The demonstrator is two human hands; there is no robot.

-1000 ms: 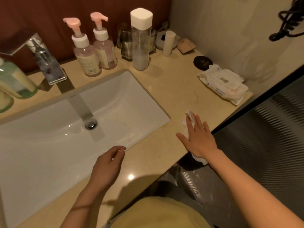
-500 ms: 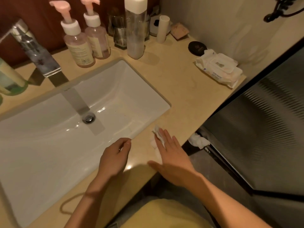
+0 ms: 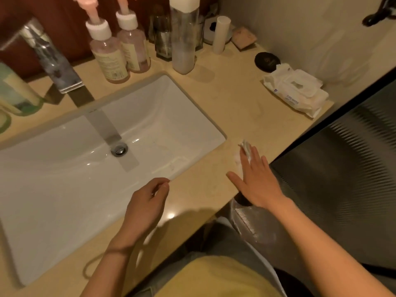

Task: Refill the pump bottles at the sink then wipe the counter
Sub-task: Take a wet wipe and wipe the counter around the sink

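At our beige stone counter, beside the white rectangular sink, two clear pink-pump bottles stand parked behind it, apparently refilled. Our right hand presses flat-fingered on a crumpled white tissue to wipe; our left hand rests loosely curled, holding nothing. Bottle labels are unreadable.

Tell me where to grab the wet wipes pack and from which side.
Probably from above, pinching the wet wipes pack across its narrow width, clear of the lid flap. It lies flat and low on the counter, so a sideways reach finds little to hold.
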